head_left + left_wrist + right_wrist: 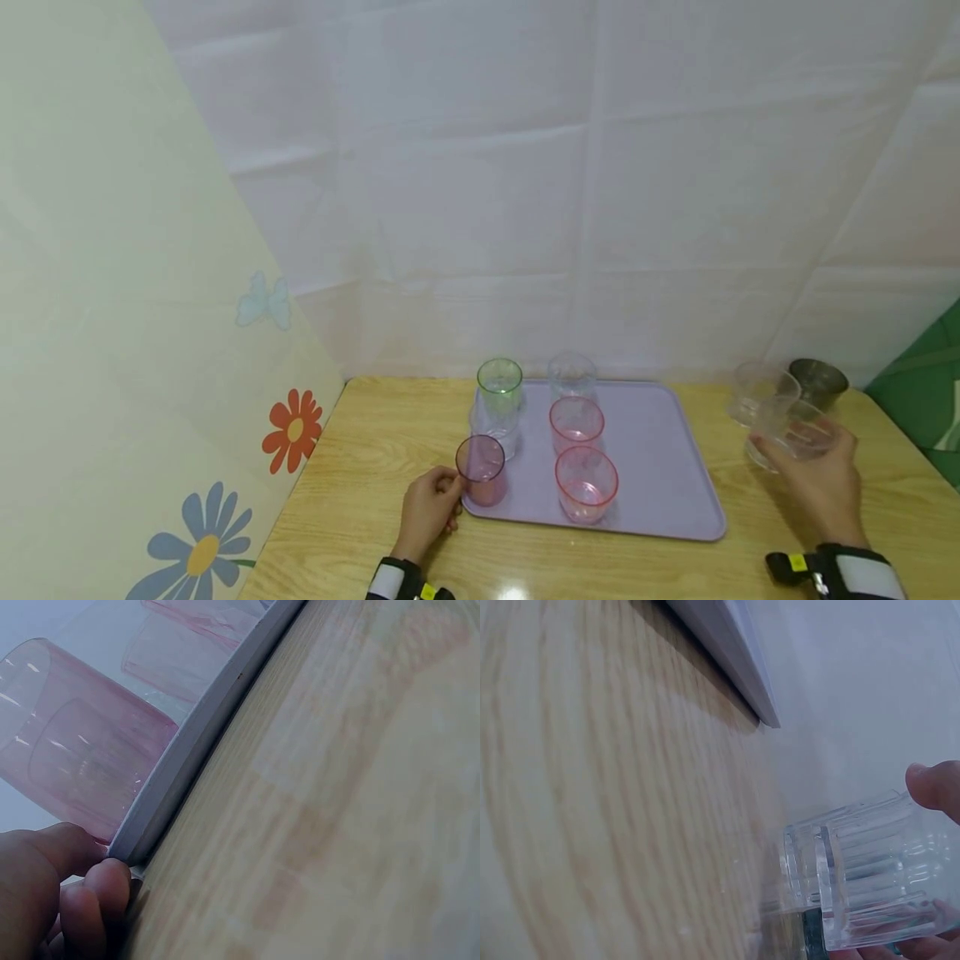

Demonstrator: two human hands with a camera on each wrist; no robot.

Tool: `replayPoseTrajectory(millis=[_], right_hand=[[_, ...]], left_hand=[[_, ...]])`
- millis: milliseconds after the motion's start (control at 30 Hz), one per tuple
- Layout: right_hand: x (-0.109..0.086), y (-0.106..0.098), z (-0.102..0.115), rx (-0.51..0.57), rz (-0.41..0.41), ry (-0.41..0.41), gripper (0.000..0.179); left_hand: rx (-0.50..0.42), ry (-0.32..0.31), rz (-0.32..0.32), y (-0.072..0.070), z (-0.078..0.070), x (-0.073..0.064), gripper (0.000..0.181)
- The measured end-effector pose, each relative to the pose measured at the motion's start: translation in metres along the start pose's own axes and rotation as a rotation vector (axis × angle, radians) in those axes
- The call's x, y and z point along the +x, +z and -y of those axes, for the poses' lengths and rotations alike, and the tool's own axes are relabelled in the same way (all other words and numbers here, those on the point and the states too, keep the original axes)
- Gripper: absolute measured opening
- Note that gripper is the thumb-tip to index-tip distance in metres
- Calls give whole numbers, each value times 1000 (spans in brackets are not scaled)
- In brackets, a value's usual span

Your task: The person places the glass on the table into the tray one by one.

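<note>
My right hand [831,487] grips a clear glass [793,429] at the right of the table; in the right wrist view its ribbed side [889,874] shows between thumb and fingers. Just behind it stand another clear glass [763,387] and a dark grey cup [819,382]. At the front left corner of a lilac tray [660,475], my left hand [429,510] pinches the rim, thumb above and fingers below. Right beside that thumb, a purple glass [481,475] stands on the tray.
On the tray's left side are a green glass [499,379] and a clear one [495,429]. Two pink glasses [577,425] and a clear glass [572,375] form a middle row. A white cloth [480,208] hangs behind the wooden table [397,425]; a flowered wall [150,333] borders the left.
</note>
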State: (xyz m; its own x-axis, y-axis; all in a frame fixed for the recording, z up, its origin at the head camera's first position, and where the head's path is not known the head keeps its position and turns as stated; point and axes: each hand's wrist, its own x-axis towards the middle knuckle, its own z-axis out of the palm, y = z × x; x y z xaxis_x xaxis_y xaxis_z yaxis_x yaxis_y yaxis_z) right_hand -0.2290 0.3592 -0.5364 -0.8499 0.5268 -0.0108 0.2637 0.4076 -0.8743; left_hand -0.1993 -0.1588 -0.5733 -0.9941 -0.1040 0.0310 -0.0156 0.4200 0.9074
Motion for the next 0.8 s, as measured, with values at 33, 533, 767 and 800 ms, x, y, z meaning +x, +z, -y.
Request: replayPoseTrajectory(millis=[33, 533, 767, 800], right_hand=[[0, 1, 0, -2, 0, -2, 114], [-6, 6, 8, 18, -11, -36, 111], [-9, 10, 8, 41, 1, -36, 110], [-9, 11, 8, 41, -3, -32, 110]], left_hand=[[3, 4, -1, 0, 0, 0, 12], [33, 31, -8, 0, 1, -1, 13], [29, 22, -8, -1, -2, -2, 10], [31, 19, -5, -1, -2, -2, 10]])
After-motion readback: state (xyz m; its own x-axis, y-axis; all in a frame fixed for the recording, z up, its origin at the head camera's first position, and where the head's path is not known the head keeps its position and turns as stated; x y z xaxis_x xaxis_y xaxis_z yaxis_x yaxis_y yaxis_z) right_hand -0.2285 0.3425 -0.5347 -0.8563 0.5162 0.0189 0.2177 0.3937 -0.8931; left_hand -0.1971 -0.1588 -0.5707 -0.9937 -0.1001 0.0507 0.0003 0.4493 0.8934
